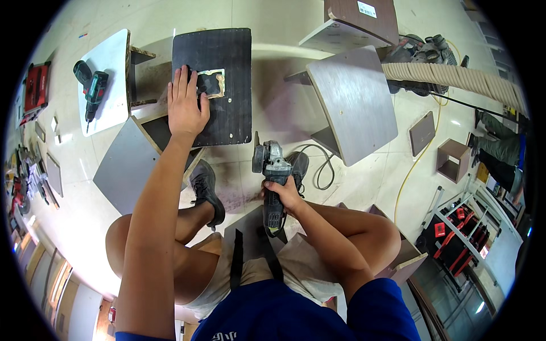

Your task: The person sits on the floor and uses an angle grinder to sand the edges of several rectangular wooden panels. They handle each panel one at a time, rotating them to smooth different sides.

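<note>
My right hand (284, 194) is wrapped round the body of an angle grinder (275, 166), held upright between my knees with its disc end pointing away from me. Its power cord trails at the lower end. Flat on a dark board (236, 57) lies my left hand (189, 108), fingers stretched out along the board's left part. Beside those fingertips is a pale-edged, roughly square patch (215, 84) on the board, with a dark, uneven middle. The grinder's disc end is near the board's lower right corner, apart from it. A grey box-like wooden piece (128, 165) stands under and left of my wrist.
A cordless drill (95, 94) lies on a white-topped stool (114, 57) at left. Grey stools (358, 102) stand at right. A beige ribbed hose (455, 78) and a yellow cable (405, 184) cross the right side. Another person's legs (500, 148) show at far right.
</note>
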### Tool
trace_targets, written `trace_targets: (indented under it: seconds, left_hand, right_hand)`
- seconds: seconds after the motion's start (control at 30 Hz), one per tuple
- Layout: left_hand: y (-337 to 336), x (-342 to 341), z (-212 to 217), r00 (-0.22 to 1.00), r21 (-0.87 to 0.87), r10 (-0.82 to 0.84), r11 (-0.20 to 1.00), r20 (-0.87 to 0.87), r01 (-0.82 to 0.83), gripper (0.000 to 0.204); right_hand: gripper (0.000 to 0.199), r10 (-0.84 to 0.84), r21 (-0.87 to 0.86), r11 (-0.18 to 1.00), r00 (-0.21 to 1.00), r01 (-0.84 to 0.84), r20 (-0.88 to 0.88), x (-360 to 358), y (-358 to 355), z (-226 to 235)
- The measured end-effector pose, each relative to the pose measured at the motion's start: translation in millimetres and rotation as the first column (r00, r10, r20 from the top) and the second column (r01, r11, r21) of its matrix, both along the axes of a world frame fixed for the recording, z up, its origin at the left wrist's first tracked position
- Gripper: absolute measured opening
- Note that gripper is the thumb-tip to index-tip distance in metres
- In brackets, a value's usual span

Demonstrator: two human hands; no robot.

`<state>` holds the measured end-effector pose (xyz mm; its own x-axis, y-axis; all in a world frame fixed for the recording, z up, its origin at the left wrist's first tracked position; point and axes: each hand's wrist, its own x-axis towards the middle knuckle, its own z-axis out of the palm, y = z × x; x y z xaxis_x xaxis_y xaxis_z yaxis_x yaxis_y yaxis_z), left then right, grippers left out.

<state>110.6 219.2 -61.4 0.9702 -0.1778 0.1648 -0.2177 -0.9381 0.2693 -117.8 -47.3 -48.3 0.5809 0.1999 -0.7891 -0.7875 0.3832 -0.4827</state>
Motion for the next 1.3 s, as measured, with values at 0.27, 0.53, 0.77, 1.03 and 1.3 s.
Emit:
trace_targets:
  seconds: [0.27,0.53,0.77,1.03,1.3]
  left_hand:
    - [-1.0,0.3,1.4,1.000,-0.012,0.001,1.000,-0.008,-0.001,0.056]
    - [-1.2,-0.1,2.5,1.000,-0.018,0.001,1.000,-0.016,-0.002,0.058]
    - [0.4,-1.1,2.3,1.000,-0.021,0.000,1.000,-0.011,0.000,0.058]
    - [-0.5,-0.4,2.5,1.000,-0.011,0.004,1.000,-0.017,-0.004,0.058]
    - [0.5,-0.5,3.3,1.000,-0.024,0.001,1.000,-0.013,-0.001,0.058]
  right_hand:
    - [0.020,0.045,0.041,0.998,0.999,-0.045,0.007,-2.5,1.9,-7.4]
    - [0.023,0.033,0.022,0.999,0.999,-0.033,-0.003,6.9,3.8,1.9]
    - [0.014,-0.008,-0.013,1.000,0.998,0.008,-0.059,30.5,4.1,20.4]
    - [0.019,-0.004,0.051,0.999,0.999,0.002,0.032,52.0,-5.1,-2.0]
    - [0.019,0.032,0.044,0.999,0.999,-0.032,0.002,68.4,-10.8,-0.1]
